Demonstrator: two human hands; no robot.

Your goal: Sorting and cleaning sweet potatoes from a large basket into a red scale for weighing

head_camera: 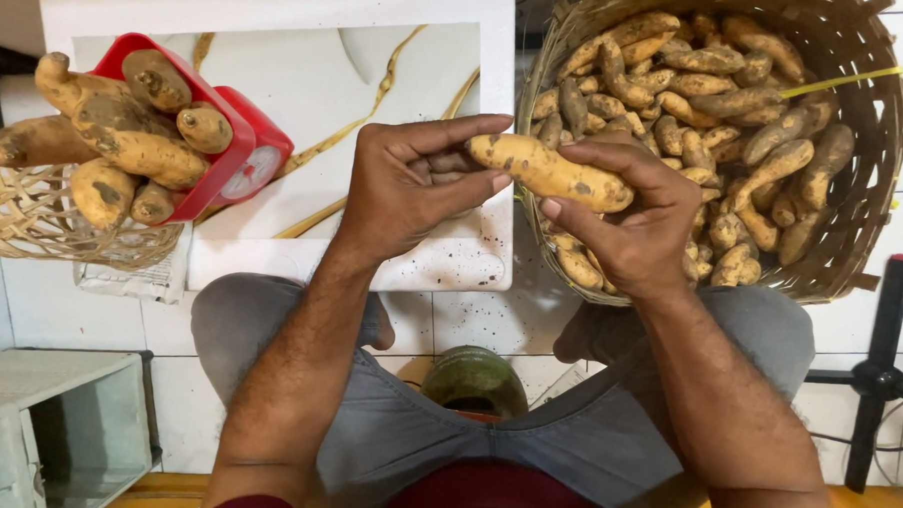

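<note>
Right-hand fingers [615, 160] curl over the top of a long, soil-flecked tuber [549, 172], with the thumb [563, 216] pressing from below; they are clamped on its right half. Left-hand fingers [466, 134] are bent together around the tuber's left tip, the thumb [469, 185] reaching toward it from beneath; the contact itself is partly hidden, but the grip appears closed on that end.

The tuber lies between the two hands, above the person's lap and in front of the basket [875, 149]. Its long axis runs nearly level, left to right, dipping slightly toward the right. The right hand [638, 225] covers more of its length; the left hand [414, 188] meets only the end.

Both hands are raised with backs toward the camera, wrists bent inward. The forearms rise from the lower edge of the view and converge over the knees.

Just behind the right hand, the large woven basket is heaped with similar tubers. Well apart to the left, a red scale [245, 147] carries several larger tubers [125, 137] on its pan, beside a small woven tray [32, 219]. A white marbled slab [378, 71] lies behind the left hand, on the tiled floor [469, 315].
</note>
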